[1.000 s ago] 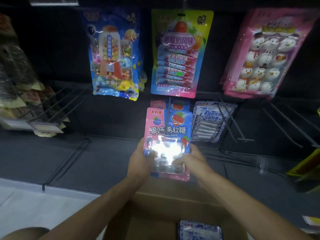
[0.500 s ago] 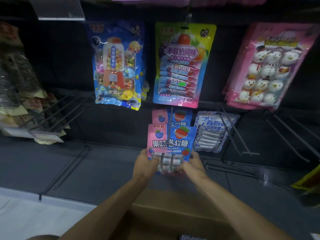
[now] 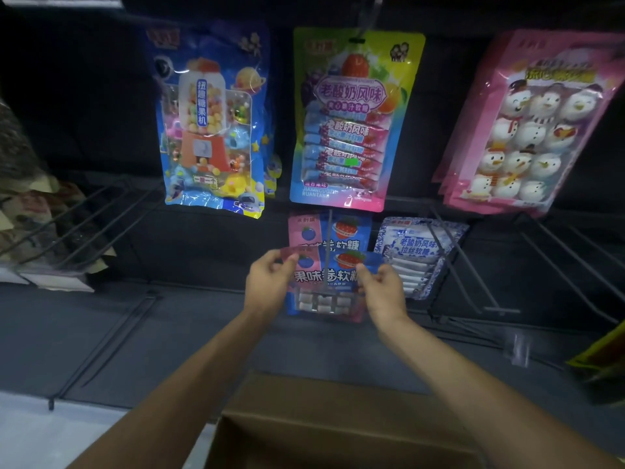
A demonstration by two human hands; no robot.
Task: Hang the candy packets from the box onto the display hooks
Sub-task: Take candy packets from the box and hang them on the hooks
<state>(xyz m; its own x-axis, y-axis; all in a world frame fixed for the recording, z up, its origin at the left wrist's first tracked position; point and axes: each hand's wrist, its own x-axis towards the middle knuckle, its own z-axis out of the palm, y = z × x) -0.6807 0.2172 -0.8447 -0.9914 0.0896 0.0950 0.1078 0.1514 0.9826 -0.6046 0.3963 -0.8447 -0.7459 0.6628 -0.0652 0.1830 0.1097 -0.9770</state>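
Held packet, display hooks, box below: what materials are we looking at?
Held packet: likely thin printed plastic film. It has a clear window over wrapped candies, and its top edge flexes where the left hand and right hand pinch it.
Display hooks: thin dark rods, probably coated metal wire; finish unclear in the dim light.
Box: brown, matte, looks like cardboard.

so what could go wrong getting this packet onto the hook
The hole in the packet can't be seen, so it may miss the hook and drop toward the box once released. The left hand and right hand pinch only its top corners, so it may buckle. The right hand is near the white packet and could nudge it.
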